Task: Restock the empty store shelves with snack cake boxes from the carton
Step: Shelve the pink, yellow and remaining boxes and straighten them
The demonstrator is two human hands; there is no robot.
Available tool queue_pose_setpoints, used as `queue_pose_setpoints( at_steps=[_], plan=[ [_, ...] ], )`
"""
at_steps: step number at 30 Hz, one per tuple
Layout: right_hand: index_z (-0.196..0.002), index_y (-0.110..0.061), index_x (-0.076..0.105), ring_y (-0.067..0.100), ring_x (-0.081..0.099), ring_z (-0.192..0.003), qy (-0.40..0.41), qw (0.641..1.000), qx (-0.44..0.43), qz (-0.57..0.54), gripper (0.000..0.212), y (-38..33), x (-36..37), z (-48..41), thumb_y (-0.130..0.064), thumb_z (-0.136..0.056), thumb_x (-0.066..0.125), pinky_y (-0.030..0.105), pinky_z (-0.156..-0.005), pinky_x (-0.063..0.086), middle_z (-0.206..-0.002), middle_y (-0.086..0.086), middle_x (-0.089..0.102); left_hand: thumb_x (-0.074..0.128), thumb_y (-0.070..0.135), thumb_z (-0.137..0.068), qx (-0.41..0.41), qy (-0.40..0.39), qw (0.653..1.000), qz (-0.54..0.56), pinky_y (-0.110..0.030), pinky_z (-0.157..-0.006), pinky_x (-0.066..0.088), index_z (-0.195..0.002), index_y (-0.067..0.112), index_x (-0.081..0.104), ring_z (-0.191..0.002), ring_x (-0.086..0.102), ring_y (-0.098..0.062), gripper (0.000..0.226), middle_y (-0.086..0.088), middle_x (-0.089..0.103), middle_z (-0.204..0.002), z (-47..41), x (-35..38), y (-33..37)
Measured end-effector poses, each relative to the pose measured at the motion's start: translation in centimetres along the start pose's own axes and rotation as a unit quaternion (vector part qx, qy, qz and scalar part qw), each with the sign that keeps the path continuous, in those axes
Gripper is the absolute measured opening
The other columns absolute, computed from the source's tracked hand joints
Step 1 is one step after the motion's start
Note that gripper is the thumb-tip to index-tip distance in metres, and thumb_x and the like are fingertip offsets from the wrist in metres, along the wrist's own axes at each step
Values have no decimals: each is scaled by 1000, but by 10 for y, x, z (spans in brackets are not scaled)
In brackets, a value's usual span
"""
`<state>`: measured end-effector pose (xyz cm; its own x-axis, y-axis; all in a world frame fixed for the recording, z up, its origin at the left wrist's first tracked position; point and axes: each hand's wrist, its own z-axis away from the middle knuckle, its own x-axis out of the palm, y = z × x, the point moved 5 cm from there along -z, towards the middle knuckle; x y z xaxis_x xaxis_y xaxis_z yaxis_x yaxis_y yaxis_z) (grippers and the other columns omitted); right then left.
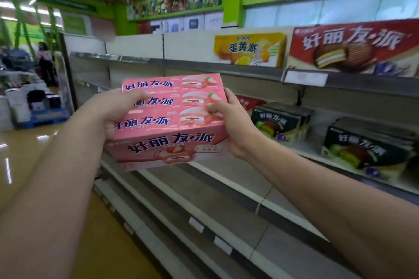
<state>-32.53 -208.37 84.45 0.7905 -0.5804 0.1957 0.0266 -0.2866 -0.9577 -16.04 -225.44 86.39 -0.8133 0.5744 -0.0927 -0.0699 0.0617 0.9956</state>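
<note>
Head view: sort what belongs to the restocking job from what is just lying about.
In the job: pink snack cake boxes, gripped between left hand and right hand; bare lower shelves.
Just there: yellow box and red box on the top shelf; green-and-black boxes on the middle shelf; blue pallet of goods down the aisle.

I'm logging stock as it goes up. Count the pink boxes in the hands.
3 pink boxes, pressed together between the left hand and right hand: the far box, the middle box, and the near box with its front showing. Another could hide behind them.
</note>
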Motion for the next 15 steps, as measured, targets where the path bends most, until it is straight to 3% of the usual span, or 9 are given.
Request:
queue_pose_setpoints(
  at_steps=[5,9,11,15],
  plan=[
    [-139,-39,46,31,74,-77,24,999,-31,1,61,-52,-22,17,-7,-90,61,46,-64,60,-117,9,70,74,39,-89,36,-24,999,11,-43,-56,60,-124,28,63,-63,75,-29,38,-14,78,-95,11,23,42],
    [-146,-44,38,31,73,-77,33,998,-53,10,72,-94,-39,43,-6,-90,63,51,-67,61,-117,8,70,74,39,-88,71,-43,996,25,-40,-54,59,-121,28,65,-61,75,-26,36,-14,78,-101,38,45,70],
    [-148,-46,35,32,73,-78,35,997,-63,19,74,-113,-46,57,-7,-91,62,52,-68,62,-118,7,69,74,39,-88,82,-41,995,33,-39,-49,58,-119,27,66,-56,73,-25,34,-14,78,-93,58,55,84],
    [-148,-44,35,38,72,-85,38,994,-96,18,75,-150,-61,89,-5,-90,63,64,-79,57,-122,10,67,73,39,-89,118,-42,991,45,-39,-43,58,-118,27,66,-48,70,-21,32,-12,75,-89,97,77,115]
  ],
)
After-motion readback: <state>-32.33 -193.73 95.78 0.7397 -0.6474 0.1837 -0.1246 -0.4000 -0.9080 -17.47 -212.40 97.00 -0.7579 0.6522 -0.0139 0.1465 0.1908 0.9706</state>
